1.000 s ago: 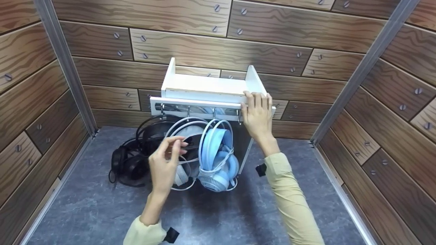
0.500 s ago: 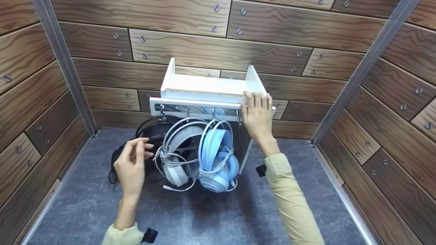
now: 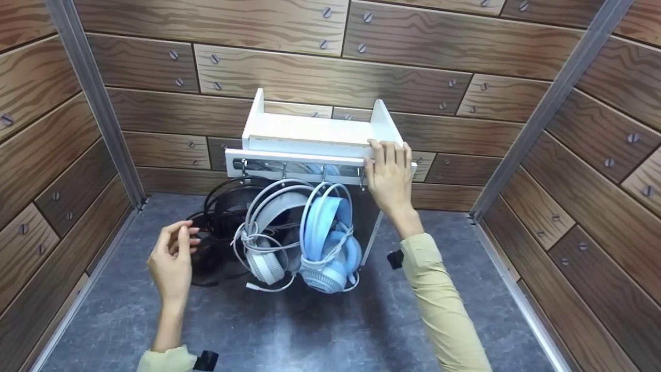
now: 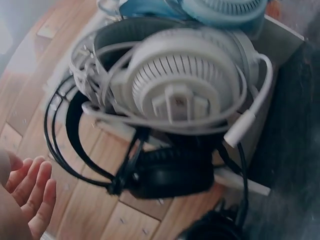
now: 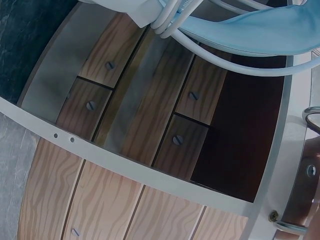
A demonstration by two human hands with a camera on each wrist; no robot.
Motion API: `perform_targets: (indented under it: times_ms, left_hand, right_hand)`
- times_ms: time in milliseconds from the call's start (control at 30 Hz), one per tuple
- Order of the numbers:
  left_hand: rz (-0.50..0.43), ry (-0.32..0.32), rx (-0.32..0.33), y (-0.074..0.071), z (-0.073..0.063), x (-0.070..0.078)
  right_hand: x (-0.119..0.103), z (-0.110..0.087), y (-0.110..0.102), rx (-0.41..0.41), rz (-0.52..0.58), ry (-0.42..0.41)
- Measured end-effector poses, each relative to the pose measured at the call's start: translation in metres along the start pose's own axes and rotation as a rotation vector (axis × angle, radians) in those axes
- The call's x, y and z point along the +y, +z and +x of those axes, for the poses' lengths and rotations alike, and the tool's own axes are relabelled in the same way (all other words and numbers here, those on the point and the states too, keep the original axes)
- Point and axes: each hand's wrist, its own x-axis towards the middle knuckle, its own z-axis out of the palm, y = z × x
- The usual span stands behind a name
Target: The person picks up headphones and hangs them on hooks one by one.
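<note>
My left hand (image 3: pixel 173 258) is held up in front of black headphones (image 3: pixel 209 258) low on the left, its fingers loosely bent and nothing between them. My right hand (image 3: pixel 391 173) grips the right end of a white rack's hook rail (image 3: pixel 299 155), fingers over the top edge. Light blue headphones (image 3: pixel 328 243) hang from the rail, wrapped in their own cable. Beside them hangs a white headset (image 3: pixel 266 263) with a microphone boom. Another black pair (image 3: pixel 232 199) hangs on the leftmost hook. In the left wrist view my fingertips are apart from the hanging black pair (image 4: pixel 170 172).
The rack's upper shelf (image 3: pixel 315 126) has upright side panels. A metal hook (image 3: pixel 362 178) beside my right hand bears nothing. Wood-patterned walls (image 3: pixel 516 103) surround a grey floor (image 3: pixel 320 330). The rack's white side frame (image 5: pixel 150 175) shows in the right wrist view.
My left hand has moved left and slightly down, from in front of the white headset to beside the lower black headphones. My right hand stays on the rail.
</note>
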Motion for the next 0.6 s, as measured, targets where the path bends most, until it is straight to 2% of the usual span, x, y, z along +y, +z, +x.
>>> perform_targets:
  times_ms: [100, 200, 400, 600]
  left_hand:
    - [0.057, -0.015, 0.009, -0.003, 0.002, -0.018]
    - [0.122, -0.001, 0.015, -0.004, 0.002, -0.030]
    - [0.234, 0.021, 0.013, -0.004, 0.004, -0.049]
    - [0.331, -0.011, -0.029, -0.003, 0.004, -0.063]
  right_hand:
    - [0.001, 0.000, -0.001, -0.008, -0.001, 0.002]
    - [0.001, 0.000, -0.001, -0.006, -0.005, -0.002]
    - [0.001, 0.000, -0.002, -0.008, -0.011, -0.003]
    - [0.000, 0.000, -0.002, -0.015, -0.008, 0.002]
